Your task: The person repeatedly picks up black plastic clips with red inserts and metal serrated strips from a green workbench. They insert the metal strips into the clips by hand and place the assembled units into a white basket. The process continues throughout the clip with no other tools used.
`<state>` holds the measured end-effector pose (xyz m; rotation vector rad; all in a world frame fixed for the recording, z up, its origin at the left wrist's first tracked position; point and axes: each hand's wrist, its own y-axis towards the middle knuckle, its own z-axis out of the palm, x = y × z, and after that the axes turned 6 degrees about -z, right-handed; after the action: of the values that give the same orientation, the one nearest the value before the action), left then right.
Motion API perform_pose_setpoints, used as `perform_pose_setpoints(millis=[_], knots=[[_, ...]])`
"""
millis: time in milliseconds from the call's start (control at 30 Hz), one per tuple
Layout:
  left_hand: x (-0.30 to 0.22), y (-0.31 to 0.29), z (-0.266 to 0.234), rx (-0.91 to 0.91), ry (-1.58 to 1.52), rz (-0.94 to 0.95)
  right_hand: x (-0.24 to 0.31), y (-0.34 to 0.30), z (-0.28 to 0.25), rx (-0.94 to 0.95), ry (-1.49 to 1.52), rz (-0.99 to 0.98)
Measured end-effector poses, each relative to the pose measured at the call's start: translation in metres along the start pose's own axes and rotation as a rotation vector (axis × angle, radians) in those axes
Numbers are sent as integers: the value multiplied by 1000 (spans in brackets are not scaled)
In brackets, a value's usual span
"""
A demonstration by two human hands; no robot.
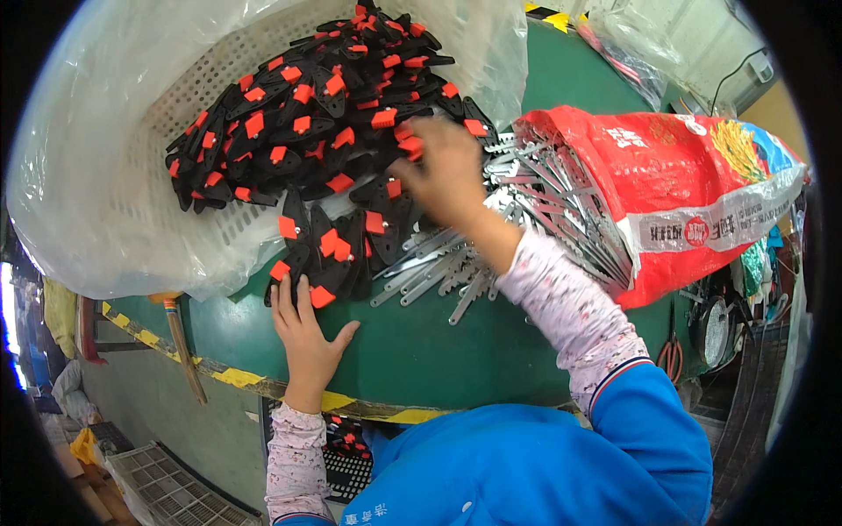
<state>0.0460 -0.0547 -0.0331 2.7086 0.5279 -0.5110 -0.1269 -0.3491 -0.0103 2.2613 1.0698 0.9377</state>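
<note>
Pieces (pixel 302 93) and strips (pixel 561 206) are seemingly mostly left, heaped. Left hand (pixel 309 344) is opened, unfilled; right hand (pixel 445 175) is blurred, grip untellable

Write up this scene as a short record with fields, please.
Left hand: thumb spread, at the near edge of the parts
Right hand: blurred over the parts, grip unclear
Parts: black with red tabs, heaped
Metal strips: in and outside the open red sack
White basket: perforated, draped with clear plastic
Table: green, striped edge

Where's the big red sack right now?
In the head view, the red sack lies on the green table, right of the right hand, metal strips at its mouth.
</note>
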Motion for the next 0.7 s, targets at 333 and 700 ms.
perform_pose_setpoints(millis=[333, 700], knots=[[3, -4, 7, -10, -23, -4, -40, -10, 26, 296, -177, 182], [7, 19, -28, 10, 1, 53, 14, 29, -10, 172, 91, -186]])
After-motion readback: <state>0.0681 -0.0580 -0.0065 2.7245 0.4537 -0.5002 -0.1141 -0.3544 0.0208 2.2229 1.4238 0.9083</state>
